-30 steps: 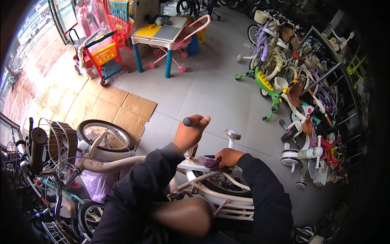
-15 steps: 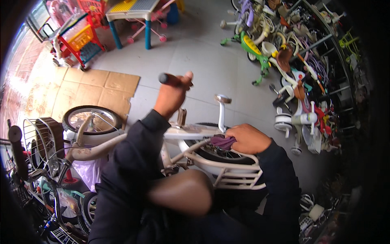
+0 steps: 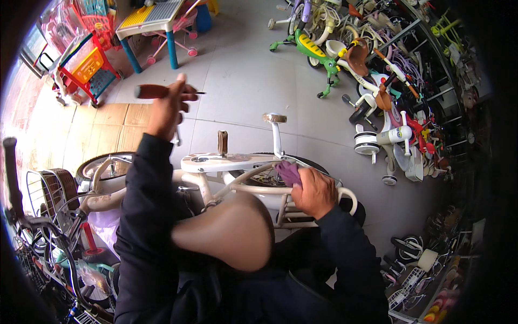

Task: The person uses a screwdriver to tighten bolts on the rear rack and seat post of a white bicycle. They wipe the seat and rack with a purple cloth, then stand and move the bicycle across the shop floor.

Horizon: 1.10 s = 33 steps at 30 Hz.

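A cream bicycle is in front of me, its brown saddle (image 3: 232, 232) close to my body and its chain guard (image 3: 237, 162) farther off. My left hand (image 3: 171, 108), raised beyond the frame, is closed round a screwdriver (image 3: 151, 92) with a dark red handle; its thin tip sticks out past the fingers to the right. A small silver piece (image 3: 176, 136) shows just below that hand, its kind unclear. With my right hand (image 3: 315, 191) I grip a crumpled purple cloth (image 3: 288, 173) at the frame by the rear wheel (image 3: 310, 162). A side arm with a small wheel (image 3: 275, 117) stands out there.
Cardboard (image 3: 102, 127) covers the floor at left. Behind it stand a toy shopping cart (image 3: 89, 70) and a play table (image 3: 151, 16). Children's ride-ons (image 3: 318, 51) crowd the right side beside a rack (image 3: 426, 48). More bicycles (image 3: 70, 270) stand at lower left.
My left hand has moved left with the screwdriver, whose tip now shows. The right hand has turned a little, still on the cloth near the rear wheel. The whole view has shifted slightly.
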### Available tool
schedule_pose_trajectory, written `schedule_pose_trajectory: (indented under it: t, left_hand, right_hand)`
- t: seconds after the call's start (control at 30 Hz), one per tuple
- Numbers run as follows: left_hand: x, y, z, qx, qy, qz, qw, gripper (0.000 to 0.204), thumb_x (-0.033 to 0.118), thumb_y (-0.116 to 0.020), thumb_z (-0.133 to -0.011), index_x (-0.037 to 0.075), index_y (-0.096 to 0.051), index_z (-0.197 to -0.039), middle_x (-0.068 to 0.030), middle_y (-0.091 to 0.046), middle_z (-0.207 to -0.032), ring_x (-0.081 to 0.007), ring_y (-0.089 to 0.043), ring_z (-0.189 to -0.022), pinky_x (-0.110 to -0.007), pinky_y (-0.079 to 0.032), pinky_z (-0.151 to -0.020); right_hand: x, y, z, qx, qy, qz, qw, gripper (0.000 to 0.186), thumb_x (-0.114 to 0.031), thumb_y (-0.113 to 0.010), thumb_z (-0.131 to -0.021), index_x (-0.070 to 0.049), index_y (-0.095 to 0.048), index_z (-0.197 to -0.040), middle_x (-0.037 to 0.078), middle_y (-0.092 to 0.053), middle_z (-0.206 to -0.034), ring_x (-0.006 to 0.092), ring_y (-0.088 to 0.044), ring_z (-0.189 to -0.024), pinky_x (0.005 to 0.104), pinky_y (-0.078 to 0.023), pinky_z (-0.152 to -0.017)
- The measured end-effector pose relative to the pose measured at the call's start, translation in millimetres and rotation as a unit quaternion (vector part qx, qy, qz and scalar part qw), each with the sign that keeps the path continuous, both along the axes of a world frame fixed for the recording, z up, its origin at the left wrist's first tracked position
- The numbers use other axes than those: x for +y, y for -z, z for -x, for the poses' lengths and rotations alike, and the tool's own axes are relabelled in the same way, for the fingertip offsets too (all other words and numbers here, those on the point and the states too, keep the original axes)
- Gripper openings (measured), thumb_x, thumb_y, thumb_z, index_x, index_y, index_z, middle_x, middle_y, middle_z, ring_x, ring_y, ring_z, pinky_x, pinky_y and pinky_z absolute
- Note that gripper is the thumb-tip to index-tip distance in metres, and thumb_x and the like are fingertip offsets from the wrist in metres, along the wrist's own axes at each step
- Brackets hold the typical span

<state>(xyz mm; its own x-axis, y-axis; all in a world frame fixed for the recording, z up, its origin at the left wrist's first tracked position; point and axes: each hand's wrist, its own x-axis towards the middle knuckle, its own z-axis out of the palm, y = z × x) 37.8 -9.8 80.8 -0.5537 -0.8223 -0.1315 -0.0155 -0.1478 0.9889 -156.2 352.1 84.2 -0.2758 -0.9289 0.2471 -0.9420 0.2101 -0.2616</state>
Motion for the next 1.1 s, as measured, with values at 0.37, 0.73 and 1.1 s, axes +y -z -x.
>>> schedule_pose_trajectory:
  t: [0.37, 0.73, 1.1]
  left_hand:
    - [13.3, 15.4, -19.7, 0.017, 0.287, -0.039, 0.957, 0.032, 0.024, -0.057, -0.106, -0.004, -0.072, -0.107, -0.0156, -0.077, -0.108, -0.0280, -0.075, -0.095, -0.039, -0.057, -0.091]
    - [1.5, 22.6, 50.5, 0.019, -0.040, -0.014, 0.999, 0.035, 0.029, -0.067, -0.099, -0.002, -0.071, -0.082, -0.0010, -0.055, -0.062, -0.0109, -0.044, -0.048, -0.031, -0.030, -0.047]
    - [34.2, 42.6, 90.1, 0.014, -0.022, 0.113, 0.993, 0.036, 0.026, -0.064, -0.100, -0.005, -0.070, -0.084, -0.0062, -0.064, -0.071, -0.0144, -0.057, -0.060, -0.031, -0.044, -0.057]
  right_hand:
    - [-59.3, 13.6, 78.7, -0.296, 0.076, 0.218, 0.927, 0.027, -0.012, -0.055, -0.092, 0.002, -0.064, -0.114, 0.016, -0.070, -0.095, 0.0273, -0.067, -0.086, 0.0388, -0.053, -0.083]
    - [-56.7, 16.2, 67.8, -0.389, 0.130, 0.304, 0.860, 0.024, -0.009, -0.057, -0.098, 0.001, -0.063, -0.118, 0.006, -0.066, -0.106, 0.0150, -0.058, -0.099, 0.0312, -0.047, -0.094]
    - [-150.5, -32.6, 14.1, 0.040, -0.024, 0.227, 0.973, 0.040, 0.001, -0.068, -0.079, -0.002, -0.064, -0.118, 0.020, -0.065, -0.132, 0.0419, -0.059, -0.125, 0.0509, -0.045, -0.110]
